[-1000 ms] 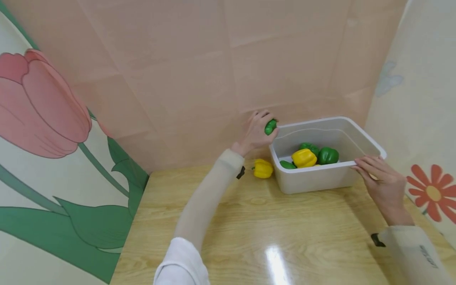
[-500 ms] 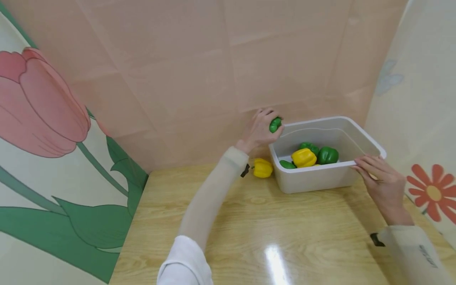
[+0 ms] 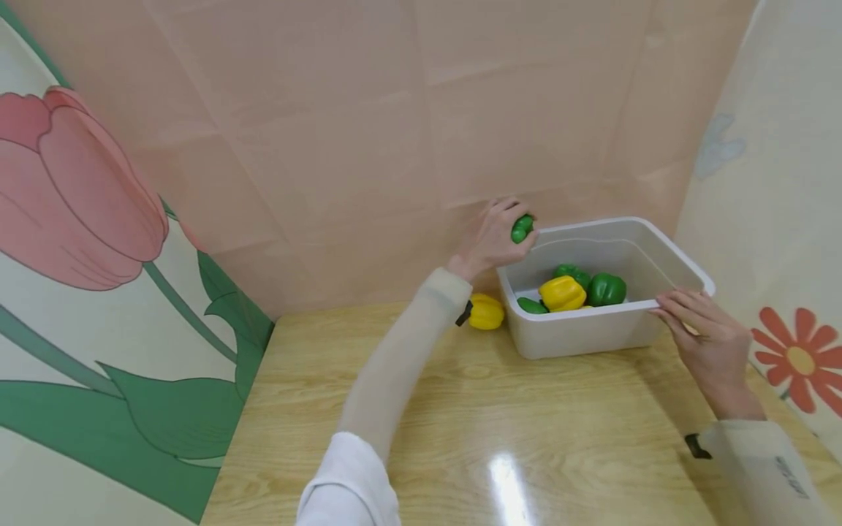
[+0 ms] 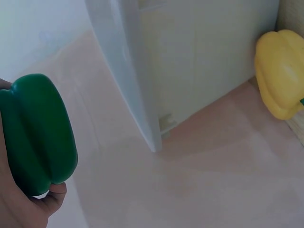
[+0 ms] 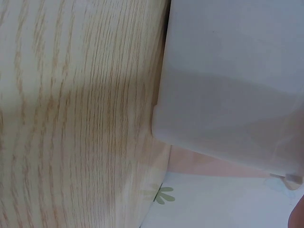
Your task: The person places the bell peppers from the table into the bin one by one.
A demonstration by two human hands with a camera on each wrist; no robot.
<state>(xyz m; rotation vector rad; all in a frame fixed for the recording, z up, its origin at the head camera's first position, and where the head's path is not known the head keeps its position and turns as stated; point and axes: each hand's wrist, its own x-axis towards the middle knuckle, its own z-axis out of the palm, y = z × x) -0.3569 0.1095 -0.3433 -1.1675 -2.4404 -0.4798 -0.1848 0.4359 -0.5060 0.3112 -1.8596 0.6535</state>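
My left hand (image 3: 498, 235) grips a green bell pepper (image 4: 42, 135), held up at the left rim of a white plastic bin (image 3: 585, 332). Thumb and fingers are curled round the pepper's ends. With my right hand (image 3: 710, 343) I pinch the bin's near right rim corner. Inside the bin lie a yellow bell pepper (image 3: 563, 293), a green bell pepper (image 3: 607, 289) and more green ones, partly hidden by the near wall. Outside, another yellow bell pepper (image 3: 487, 312) rests on the table against the bin's left side, partly behind my left wrist.
The wooden table (image 3: 460, 416) carries the bin near its back right. A pink sheet (image 3: 329, 146) hangs behind it. Printed panels with a tulip (image 3: 99, 183) and a red flower (image 3: 799, 356) stand at the left and right.
My left hand has moved right with the green bell pepper, closer over the bin's left rim. My right hand keeps its hold on the rim, and the bin stays put.
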